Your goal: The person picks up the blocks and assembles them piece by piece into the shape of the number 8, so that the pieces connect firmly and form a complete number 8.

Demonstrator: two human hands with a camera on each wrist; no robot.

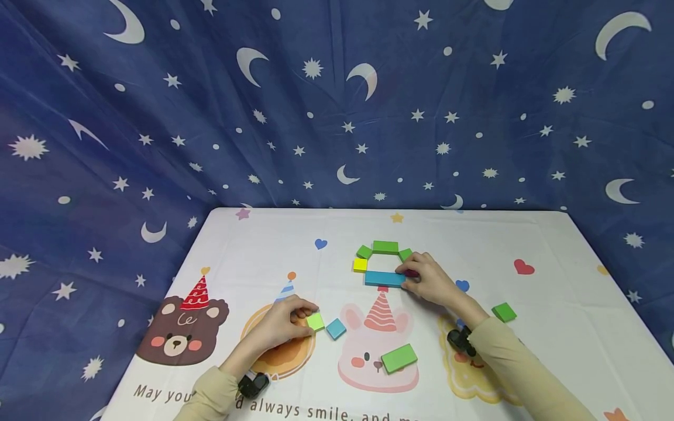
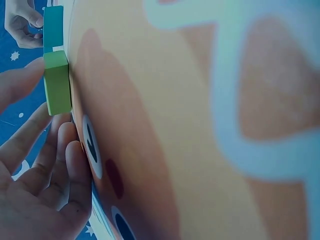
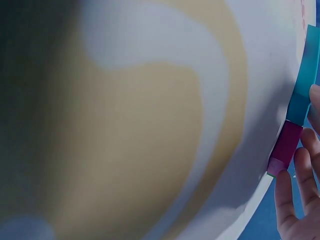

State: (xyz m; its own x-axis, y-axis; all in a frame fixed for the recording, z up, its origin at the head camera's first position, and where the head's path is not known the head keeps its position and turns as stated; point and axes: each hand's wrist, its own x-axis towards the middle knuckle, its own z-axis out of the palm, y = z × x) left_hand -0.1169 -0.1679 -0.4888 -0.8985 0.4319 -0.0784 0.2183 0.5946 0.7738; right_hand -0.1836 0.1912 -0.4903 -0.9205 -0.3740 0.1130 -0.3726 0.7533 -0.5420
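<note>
My left hand pinches a light green block between thumb and fingers; in the left wrist view that green block stands at the table edge line. Just right of it lies a small blue block. My right hand has its thumb and a finger at the right end of a long blue block. Beside that end, partly hidden by the fingers, is a magenta block. The long blue block forms the near side of a ring of blocks, with a yellow block at its left.
A long green block and smaller green blocks make the ring's far side. Nearer me lies another long green block. A green block sits right of the right forearm. A starry blue curtain hangs behind the table.
</note>
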